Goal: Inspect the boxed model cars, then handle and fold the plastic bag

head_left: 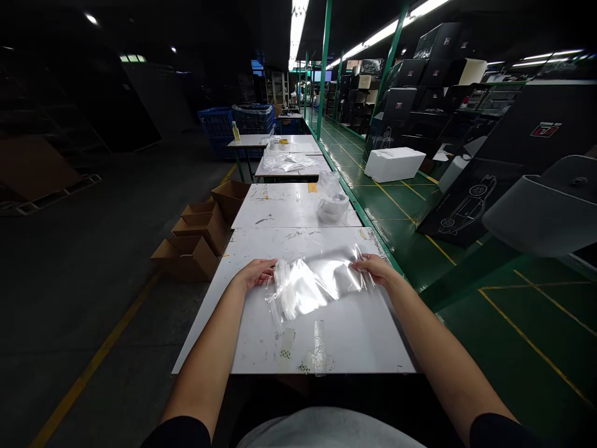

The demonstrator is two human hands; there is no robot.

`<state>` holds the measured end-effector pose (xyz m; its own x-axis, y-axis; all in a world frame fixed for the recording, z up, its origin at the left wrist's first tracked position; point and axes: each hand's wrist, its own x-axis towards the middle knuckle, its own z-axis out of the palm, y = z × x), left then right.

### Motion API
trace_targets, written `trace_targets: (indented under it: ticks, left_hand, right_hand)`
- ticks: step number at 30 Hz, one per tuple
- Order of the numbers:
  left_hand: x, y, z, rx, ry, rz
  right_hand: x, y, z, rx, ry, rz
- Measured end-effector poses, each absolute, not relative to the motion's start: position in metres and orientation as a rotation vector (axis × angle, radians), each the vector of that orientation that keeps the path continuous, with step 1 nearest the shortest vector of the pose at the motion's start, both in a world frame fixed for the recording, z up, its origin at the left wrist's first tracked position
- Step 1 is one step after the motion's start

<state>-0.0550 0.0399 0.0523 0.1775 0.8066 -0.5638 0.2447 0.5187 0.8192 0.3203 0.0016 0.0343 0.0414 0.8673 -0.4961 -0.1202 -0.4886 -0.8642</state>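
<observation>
A sheaf of shiny clear plastic bags (314, 283) is stretched between my two hands, just above the white table (368, 336). My left hand (257, 274) pinches its left end, where several layered edges show. At the other end, the fingers and thumb of my right hand (373, 267) are closed on the upper right part of the plastic. Strips of clear tape (319, 345) are stuck on the tabletop near its front edge.
Beyond, on the following table, sits a roll wrapped in plastic (333, 208). Open cardboard boxes (189, 255) stand on the floor at the left. A green rail (342, 180) borders the tables' right side. A white foam block (394, 164) and large black boxes (494, 168) are farther right.
</observation>
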Motion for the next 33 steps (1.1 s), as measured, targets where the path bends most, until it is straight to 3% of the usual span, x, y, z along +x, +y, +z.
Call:
trace_targets:
  ticks: [12, 17, 24, 33]
  left_hand:
    - [-0.045, 0.034, 0.044, 1.286, 1.368, 0.562]
    - [-0.055, 0.019, 0.029, 1.2, 1.441, 0.872]
    - [-0.058, -0.021, 0.03, 0.758, 1.438, 1.258]
    - [-0.038, -0.012, 0.054, 0.63, 1.343, 1.075]
  right_hand:
    - [0.333, 0.0, 0.027, -1.536, -1.086, 1.806]
    - [0.325, 0.002, 0.019, -1.722, -1.19, 1.584]
    - [0.322, 0.002, 0.024, -1.459, -1.178, 1.33]
    - [0.333, -0.006, 0.029, -1.703, -0.984, 1.414]
